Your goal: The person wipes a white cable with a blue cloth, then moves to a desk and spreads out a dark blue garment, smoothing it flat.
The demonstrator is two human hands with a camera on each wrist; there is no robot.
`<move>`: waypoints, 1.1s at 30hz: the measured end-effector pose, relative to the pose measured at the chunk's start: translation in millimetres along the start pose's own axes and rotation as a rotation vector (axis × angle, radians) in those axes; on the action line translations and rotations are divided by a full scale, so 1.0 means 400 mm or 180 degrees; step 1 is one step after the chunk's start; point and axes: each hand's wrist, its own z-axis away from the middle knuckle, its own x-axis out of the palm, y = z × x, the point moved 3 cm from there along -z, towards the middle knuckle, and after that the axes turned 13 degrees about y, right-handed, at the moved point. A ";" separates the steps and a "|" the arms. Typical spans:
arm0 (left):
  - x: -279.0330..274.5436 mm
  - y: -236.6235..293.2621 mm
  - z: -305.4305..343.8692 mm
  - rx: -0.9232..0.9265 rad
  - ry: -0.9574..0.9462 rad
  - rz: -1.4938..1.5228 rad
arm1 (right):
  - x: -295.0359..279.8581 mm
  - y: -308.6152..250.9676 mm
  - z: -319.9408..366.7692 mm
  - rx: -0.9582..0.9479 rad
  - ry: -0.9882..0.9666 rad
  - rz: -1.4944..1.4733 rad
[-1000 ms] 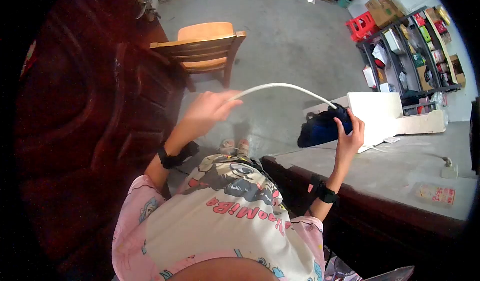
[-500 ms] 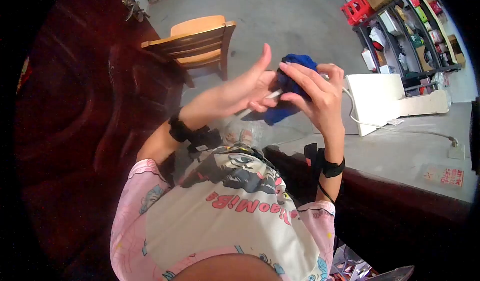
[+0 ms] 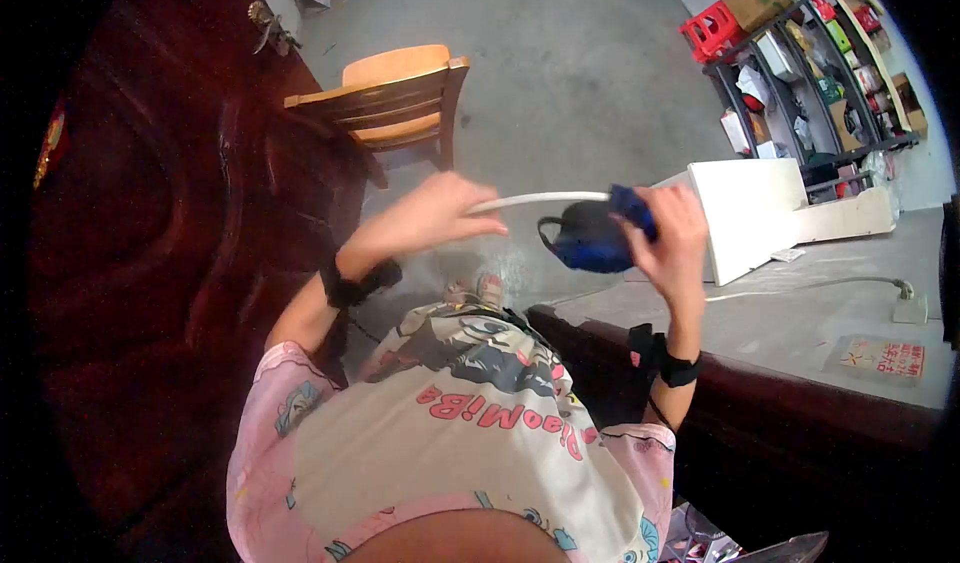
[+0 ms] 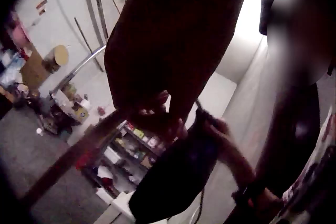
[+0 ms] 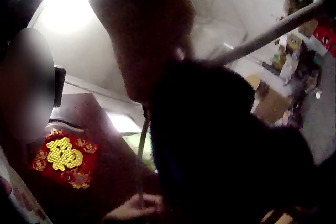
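Observation:
A white cable point(image 3: 540, 199) runs in a shallow arc between my two hands. My left hand point(image 3: 430, 221) grips its left end section between thumb and fingers. At the other side my right hand point(image 3: 672, 233) holds a dark blue cloth point(image 3: 595, 243) wrapped about the cable, with its loose part and a black loop hanging toward the left. In the left wrist view the cloth point(image 4: 173, 176) is a dark shape below the left hand. The cloth point(image 5: 220, 129) fills much of the right wrist view and hides the fingertips; the cable point(image 5: 268, 32) emerges from its upper edge.
Beyond the right hand, the cable leads to a wall outlet point(image 3: 908, 308). A wooden chair point(image 3: 400, 103) stands ahead, beside a dark red door point(image 3: 190, 263) on the left. A white panel point(image 3: 745, 213) and a loaded shelf point(image 3: 810, 83) are on the right.
My hands came together with the cloth between them, then parted again. The cable is stretched between them once more, the right hand and cloth now to the right of the left hand.

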 end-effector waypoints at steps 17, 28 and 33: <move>-0.042 0.040 0.100 -0.1050 0.0761 0.1924 | -0.116 0.197 0.117 0.1608 0.1781 0.0196; -0.075 0.171 0.037 -0.0472 0.1518 0.0732 | -0.127 0.150 0.099 0.1340 0.1677 0.0336; -0.055 0.157 0.044 0.0442 0.1781 0.0342 | -0.093 0.036 0.022 0.0783 0.1065 -0.0133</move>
